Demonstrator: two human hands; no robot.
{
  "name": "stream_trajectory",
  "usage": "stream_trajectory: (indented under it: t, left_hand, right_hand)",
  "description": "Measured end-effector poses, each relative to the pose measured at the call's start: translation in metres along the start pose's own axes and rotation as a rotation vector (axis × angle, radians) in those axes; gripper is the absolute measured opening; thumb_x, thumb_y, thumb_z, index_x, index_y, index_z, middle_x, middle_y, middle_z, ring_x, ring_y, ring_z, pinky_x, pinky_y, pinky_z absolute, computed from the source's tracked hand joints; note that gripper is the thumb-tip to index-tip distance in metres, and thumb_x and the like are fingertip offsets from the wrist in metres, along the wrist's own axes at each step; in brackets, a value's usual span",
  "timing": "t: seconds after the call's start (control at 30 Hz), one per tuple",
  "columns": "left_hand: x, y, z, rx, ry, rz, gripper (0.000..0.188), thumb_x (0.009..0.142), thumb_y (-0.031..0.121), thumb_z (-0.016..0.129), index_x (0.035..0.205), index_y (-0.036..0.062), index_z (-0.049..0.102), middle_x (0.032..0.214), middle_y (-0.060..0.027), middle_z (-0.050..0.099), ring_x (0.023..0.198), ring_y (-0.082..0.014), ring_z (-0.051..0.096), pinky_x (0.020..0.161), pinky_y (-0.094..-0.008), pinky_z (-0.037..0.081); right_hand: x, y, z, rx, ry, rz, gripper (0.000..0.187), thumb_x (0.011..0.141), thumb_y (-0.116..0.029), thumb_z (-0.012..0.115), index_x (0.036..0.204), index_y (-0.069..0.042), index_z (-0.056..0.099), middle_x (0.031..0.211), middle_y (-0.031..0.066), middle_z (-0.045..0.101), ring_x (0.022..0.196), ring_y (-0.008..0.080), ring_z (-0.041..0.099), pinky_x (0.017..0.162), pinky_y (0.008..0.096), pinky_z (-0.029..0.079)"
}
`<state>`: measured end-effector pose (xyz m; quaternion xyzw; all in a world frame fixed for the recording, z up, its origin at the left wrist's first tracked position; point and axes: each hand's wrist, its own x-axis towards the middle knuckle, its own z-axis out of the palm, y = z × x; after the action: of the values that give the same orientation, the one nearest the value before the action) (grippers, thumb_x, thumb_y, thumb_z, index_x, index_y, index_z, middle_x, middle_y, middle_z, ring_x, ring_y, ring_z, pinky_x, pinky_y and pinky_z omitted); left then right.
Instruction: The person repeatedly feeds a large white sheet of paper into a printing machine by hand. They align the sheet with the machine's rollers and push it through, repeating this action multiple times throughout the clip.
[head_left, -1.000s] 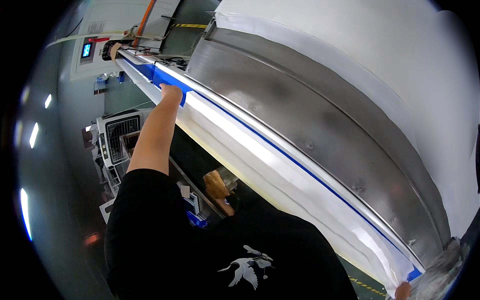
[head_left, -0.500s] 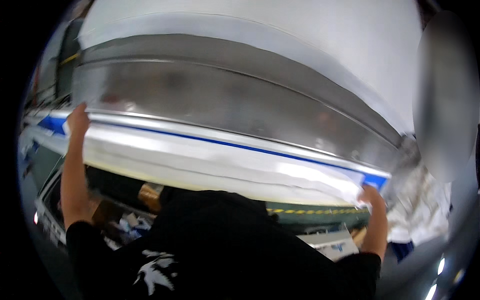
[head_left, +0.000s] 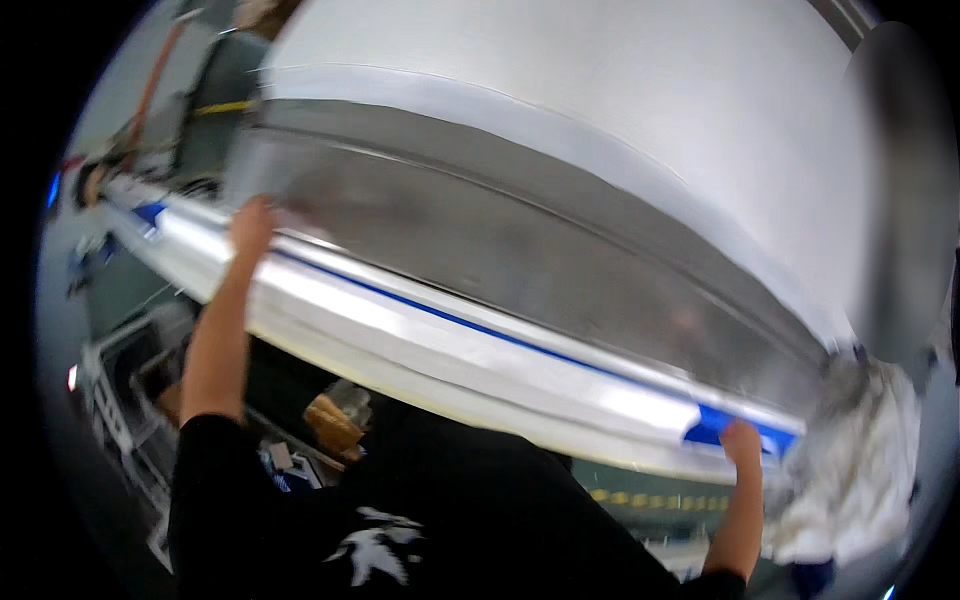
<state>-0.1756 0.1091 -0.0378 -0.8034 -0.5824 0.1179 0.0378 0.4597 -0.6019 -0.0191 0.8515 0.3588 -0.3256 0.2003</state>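
Note:
A long white sheet (head_left: pixel 430 335), smooth and shiny, lies along the front ledge of a large metal machine. A thin blue line borders its far edge, and blue surface (head_left: pixel 708 424) shows past its right end. My left hand (head_left: pixel 252 226) is on the sheet's far edge, some way in from its left end. At the right, my right hand (head_left: pixel 740 440) rests on the blue surface just beyond the sheet's end. Blur hides the fingers of both hands, so I cannot tell whether either one grips anything.
Behind the ledge rises a grey metal panel (head_left: pixel 480 240), with a broad white cover (head_left: pixel 600 80) above it. Bunched white cloth (head_left: pixel 850 460) hangs at the right end. Below the ledge are a brown wrapped item (head_left: pixel 333 425) and a grey frame (head_left: pixel 120 400) at the left.
The view has tilted and turned. My left hand has moved inward from the sheet's left end. My right hand is now past its right end, where more blue shows.

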Motion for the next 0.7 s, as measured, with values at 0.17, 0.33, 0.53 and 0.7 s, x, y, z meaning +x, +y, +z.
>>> stream_trajectory:
  t: [0.17, 0.33, 0.53, 0.7]
  left_hand:
    - [0.037, 0.072, -0.028, -0.118, 0.08, 0.009, 0.021, 0.081, 0.024, 0.054, 0.095, 0.0109, 0.065, 0.095, -0.0139, 0.064, 0.087, -0.034, 0.062, 0.078, -0.0455, 0.049]
    - [0.078, 0.059, -0.019, -0.43, 0.368, -0.038, 0.024, 0.085, 0.026, 0.054, 0.098, 0.009, 0.065, 0.095, -0.0145, 0.064, 0.087, -0.0335, 0.062, 0.078, -0.0428, 0.05]
    - [0.173, 0.035, -0.027, -1.033, 0.298, -0.295, 0.043, 0.088, 0.043, 0.055, 0.102, 0.0032, 0.064, 0.099, -0.017, 0.066, 0.094, -0.0302, 0.062, 0.081, -0.0382, 0.047]
    - [0.223, 0.029, -0.038, -1.242, 0.054, -0.298, 0.051, 0.087, 0.05, 0.057, 0.099, 0.0006, 0.066, 0.091, -0.0099, 0.066, 0.084, -0.0205, 0.06, 0.078, -0.0317, 0.045]
  right_hand:
    - [0.004, -0.129, -0.068, 0.272, 0.226, -0.028, 0.012, 0.08, -0.015, 0.058, 0.087, -0.005, 0.061, 0.074, 0.014, 0.062, 0.069, 0.0334, 0.061, 0.063, 0.0425, 0.049]
    - [0.041, -0.264, -0.106, 0.15, 0.414, -0.36, 0.01, 0.081, -0.012, 0.06, 0.09, -0.007, 0.06, 0.077, 0.0125, 0.063, 0.068, 0.0343, 0.062, 0.062, 0.0434, 0.048]
    - [0.107, -0.474, -0.185, 0.212, 0.603, -0.753, 0.023, 0.082, -0.015, 0.061, 0.103, -0.007, 0.06, 0.094, 0.0157, 0.061, 0.084, 0.0355, 0.06, 0.071, 0.0426, 0.049]
    - [0.145, -0.643, -0.221, 0.359, 0.732, -0.933, 0.028, 0.081, -0.017, 0.063, 0.105, -0.004, 0.06, 0.096, 0.0161, 0.06, 0.087, 0.0355, 0.059, 0.075, 0.043, 0.048]
